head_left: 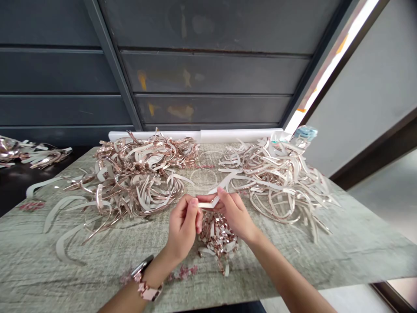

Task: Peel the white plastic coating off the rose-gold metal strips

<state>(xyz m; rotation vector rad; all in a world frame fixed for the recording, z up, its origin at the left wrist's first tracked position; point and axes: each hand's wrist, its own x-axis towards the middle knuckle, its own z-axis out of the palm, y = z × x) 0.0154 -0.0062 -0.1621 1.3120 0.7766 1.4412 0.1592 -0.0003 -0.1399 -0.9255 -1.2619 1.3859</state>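
Note:
Between my two hands runs a narrow white strip (206, 205), bent at an angle near its middle. My left hand (184, 224) pinches one end with thumb and curled fingers; a watch with a pink band sits on that wrist. Thumb and fingers of my right hand (235, 213) are closed on the strip's other side, where a white length (224, 180) sticks up beyond the fingers. Below the hands lies a small heap of folded rose-gold and white strips (219, 237). Whether it joins the held strip is hidden by my fingers.
Tangled rose-gold and white strips (140, 174) cover the table's (114, 269) left side, and a paler pile (273, 174) lies on the right. White rolls (241, 135) line the back edge by a dark panelled wall. A clear plastic bag (304, 134) stands behind the right pile.

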